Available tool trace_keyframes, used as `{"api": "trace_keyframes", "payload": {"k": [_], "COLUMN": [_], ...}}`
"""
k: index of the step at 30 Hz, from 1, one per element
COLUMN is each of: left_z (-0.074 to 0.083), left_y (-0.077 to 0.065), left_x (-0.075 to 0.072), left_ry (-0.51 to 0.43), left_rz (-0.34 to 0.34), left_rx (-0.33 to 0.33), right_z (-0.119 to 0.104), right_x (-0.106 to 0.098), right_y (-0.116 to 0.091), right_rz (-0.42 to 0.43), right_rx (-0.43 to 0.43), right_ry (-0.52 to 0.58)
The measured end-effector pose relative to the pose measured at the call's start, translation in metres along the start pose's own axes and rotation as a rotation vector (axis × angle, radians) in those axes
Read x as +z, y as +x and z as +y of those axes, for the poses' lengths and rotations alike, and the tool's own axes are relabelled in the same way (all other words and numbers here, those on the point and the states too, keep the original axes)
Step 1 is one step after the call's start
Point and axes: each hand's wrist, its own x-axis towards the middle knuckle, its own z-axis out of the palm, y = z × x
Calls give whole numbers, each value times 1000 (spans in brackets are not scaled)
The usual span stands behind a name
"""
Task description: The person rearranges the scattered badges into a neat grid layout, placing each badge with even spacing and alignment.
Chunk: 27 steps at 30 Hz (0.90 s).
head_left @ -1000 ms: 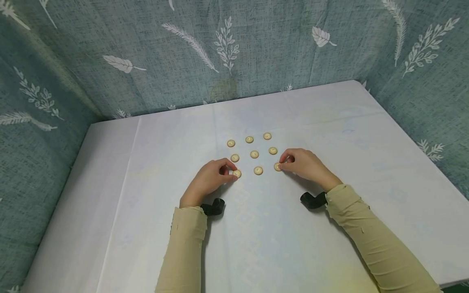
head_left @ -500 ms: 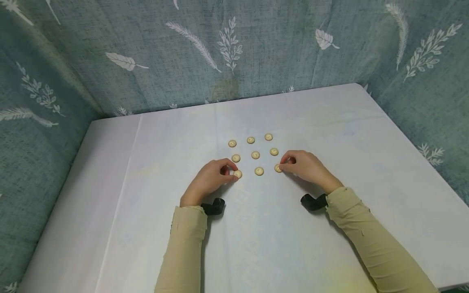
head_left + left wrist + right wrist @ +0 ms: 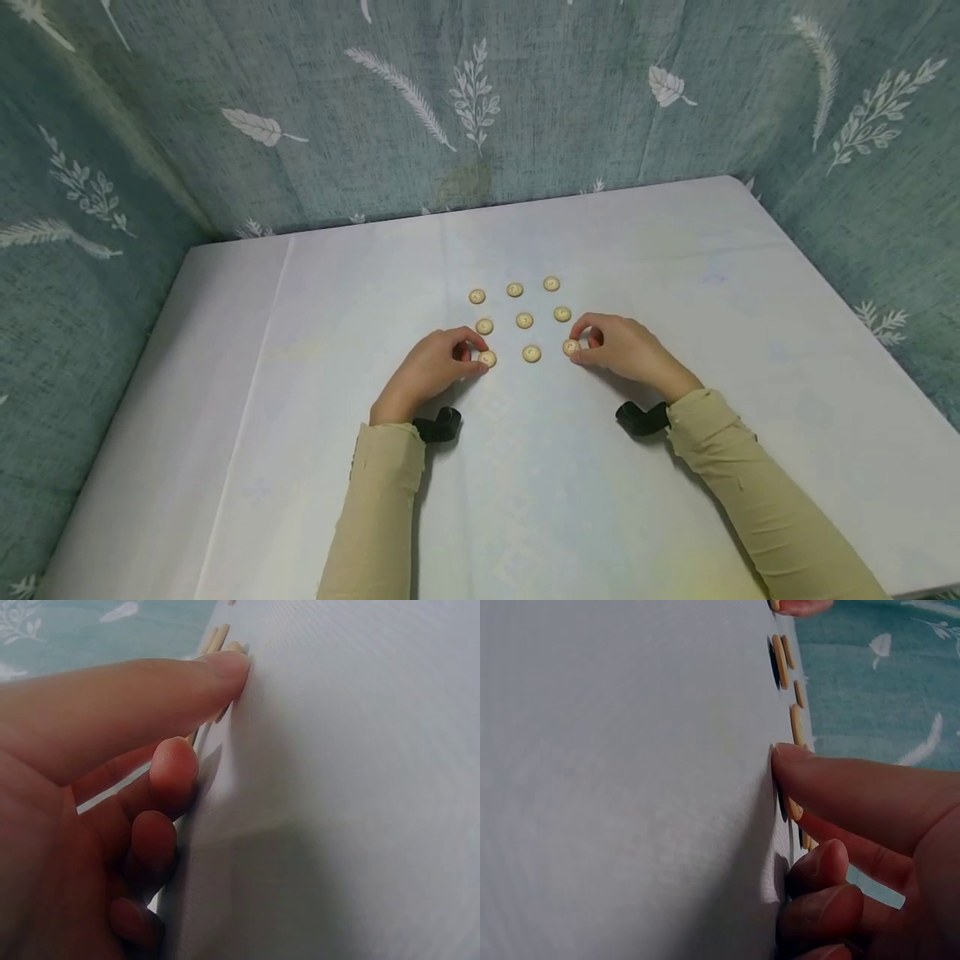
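Observation:
Pale round wooden buttons lie flat on the white table in three rows of three. In the head view, my left hand (image 3: pixel 429 371) pinches the near-left button (image 3: pixel 487 359) between thumb and index finger. My right hand (image 3: pixel 628 350) likewise pinches the near-right button (image 3: pixel 572 347) at its right edge. Between the hands lies the near-middle button (image 3: pixel 532 354), untouched. Seen from the left wrist, the thumb (image 3: pixel 187 682) mostly hides its button. In the right wrist view, the thumb (image 3: pixel 840 780) covers part of a thin disc, and the other fingers curl below it.
Behind the held pieces sit the centre button (image 3: pixel 524 321) and the far-middle button (image 3: pixel 514 290). The white tablecloth (image 3: pixel 337 292) covers the table, with a green leaf-patterned curtain (image 3: pixel 555 100) along its back and sides. A black wrist mount (image 3: pixel 438 425) sits by each sleeve.
The head view has shifted slightly. My right thumb and index finger have spread a little around the near-right button, showing more of it. The left hand keeps its place on its button.

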Motion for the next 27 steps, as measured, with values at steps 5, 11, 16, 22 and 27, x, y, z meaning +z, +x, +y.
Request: {"api": "trace_keyframes", "payload": {"k": [5, 11, 16, 22, 27], "left_z": [1, 0, -3, -4, -5], "left_y": [-1, -1, 0, 2, 2], "left_x": [0, -1, -1, -2, 1], "left_ry": [6, 6, 4, 8, -3], "left_rz": [8, -5, -3, -9, -13], "left_rx": [-2, -10, -9, -20, -25], "right_z": [-1, 0, -1, -1, -1], "right_x": [0, 1, 2, 4, 4], "right_y": [0, -1, 0, 1, -1], "right_rz": [9, 7, 2, 13, 11], "right_rx": [4, 0, -5, -9, -2], "right_ry": [9, 17, 26, 29, 16]}}
